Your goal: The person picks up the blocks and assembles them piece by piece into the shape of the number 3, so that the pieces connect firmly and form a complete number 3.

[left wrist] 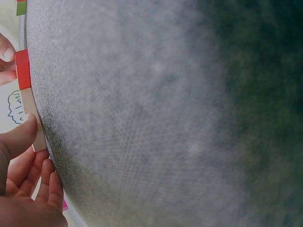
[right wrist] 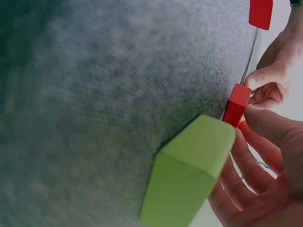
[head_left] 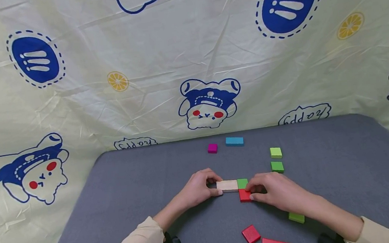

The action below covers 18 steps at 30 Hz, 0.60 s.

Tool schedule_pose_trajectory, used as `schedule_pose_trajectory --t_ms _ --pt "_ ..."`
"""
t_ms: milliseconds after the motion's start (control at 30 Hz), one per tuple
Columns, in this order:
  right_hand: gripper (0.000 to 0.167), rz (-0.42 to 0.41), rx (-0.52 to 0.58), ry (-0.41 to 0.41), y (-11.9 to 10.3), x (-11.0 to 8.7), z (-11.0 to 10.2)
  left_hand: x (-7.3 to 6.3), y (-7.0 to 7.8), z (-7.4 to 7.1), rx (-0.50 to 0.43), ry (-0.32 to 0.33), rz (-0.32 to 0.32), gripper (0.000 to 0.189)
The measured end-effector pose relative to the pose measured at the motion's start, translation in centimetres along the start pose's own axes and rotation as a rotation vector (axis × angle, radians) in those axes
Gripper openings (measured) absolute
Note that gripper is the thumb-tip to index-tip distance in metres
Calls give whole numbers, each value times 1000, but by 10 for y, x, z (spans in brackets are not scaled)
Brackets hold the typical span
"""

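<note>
A plain wooden block (head_left: 227, 186) lies flat with a small green block (head_left: 242, 183) against its right end. In front of the green one, touching it, is a small red block (head_left: 245, 195). My left hand (head_left: 200, 188) pinches the wooden block's left end; in the left wrist view its thumb (left wrist: 24, 135) presses the near side. From the right, my right hand (head_left: 279, 191) holds the red block between thumb and fingers, its index fingertip close to the green block. The right wrist view shows the red block (right wrist: 236, 105) beside that thumb; the green one is hidden there.
At the back of the grey table (head_left: 143, 176) lie a magenta block (head_left: 213, 148) and a blue block (head_left: 234, 141). Light green (head_left: 276, 152) and green (head_left: 277, 166) blocks sit beyond my right hand. Near my right forearm are another light green block (head_left: 296, 217) and two red blocks (head_left: 251, 235).
</note>
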State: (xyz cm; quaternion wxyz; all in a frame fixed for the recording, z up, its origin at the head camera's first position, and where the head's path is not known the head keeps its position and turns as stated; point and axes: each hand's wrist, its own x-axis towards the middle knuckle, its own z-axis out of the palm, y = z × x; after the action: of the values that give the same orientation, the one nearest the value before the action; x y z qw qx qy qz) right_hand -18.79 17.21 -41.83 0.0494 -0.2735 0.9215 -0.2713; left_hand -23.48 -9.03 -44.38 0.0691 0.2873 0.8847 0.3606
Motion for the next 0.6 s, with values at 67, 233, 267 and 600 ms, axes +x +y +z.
schedule_pose_trajectory --t_ms 67,233,267,600 --pt "16 15 -2 15 0 1 -5 0 0 -1 1 1 7 24" --pt "19 54 -16 82 6 -2 -26 0 1 -2 -11 -7 -15 23" --pt "19 62 -24 93 8 -3 -30 0 1 -2 -12 -8 -19 23" --pt "24 78 -48 110 39 -15 -52 1 2 -1 1 -18 -35 24"
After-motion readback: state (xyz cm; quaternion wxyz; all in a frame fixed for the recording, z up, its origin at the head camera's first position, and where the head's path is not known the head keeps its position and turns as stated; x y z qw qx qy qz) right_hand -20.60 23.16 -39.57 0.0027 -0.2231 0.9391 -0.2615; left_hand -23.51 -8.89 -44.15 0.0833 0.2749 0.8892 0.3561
